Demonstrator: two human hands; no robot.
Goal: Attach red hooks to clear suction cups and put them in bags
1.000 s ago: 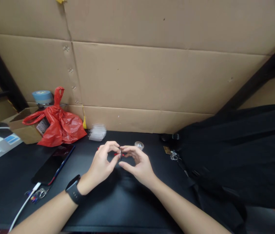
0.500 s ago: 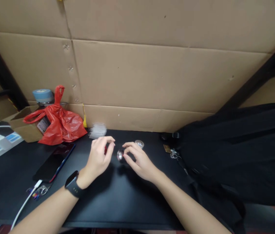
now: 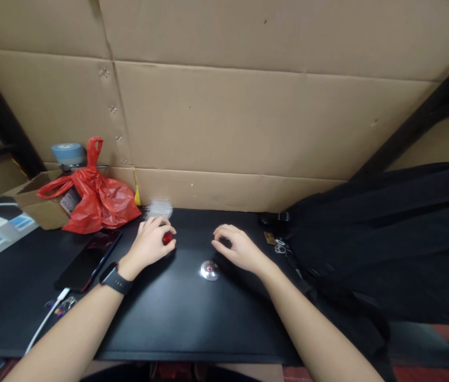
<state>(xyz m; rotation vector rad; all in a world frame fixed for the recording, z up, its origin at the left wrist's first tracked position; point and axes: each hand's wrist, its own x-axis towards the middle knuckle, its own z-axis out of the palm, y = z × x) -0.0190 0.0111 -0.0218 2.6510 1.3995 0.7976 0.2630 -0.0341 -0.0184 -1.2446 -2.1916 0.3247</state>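
My left hand [image 3: 148,243] rests on the black table [image 3: 176,318] with its fingers curled round a small red piece [image 3: 167,239]; a black watch sits on that wrist. My right hand [image 3: 235,247] hovers low to the right, fingers bent in a loose pinch, and whatever is under them is hidden. Between and just in front of both hands a small round silver piece with a red centre [image 3: 209,270] lies alone on the table, touched by neither hand.
A red plastic bag [image 3: 93,204], a cardboard box [image 3: 35,209] and a blue tape roll [image 3: 67,153] stand at the back left. A phone [image 3: 85,262] on a white cable [image 3: 45,323] lies left. Black cloth [image 3: 387,244] and metal rings [image 3: 280,247] sit right. Cardboard walls the back.
The hands, which held the silver piece together, have parted. The silver piece now lies on the table. My left hand moved back left onto the red piece, my right hand back right.
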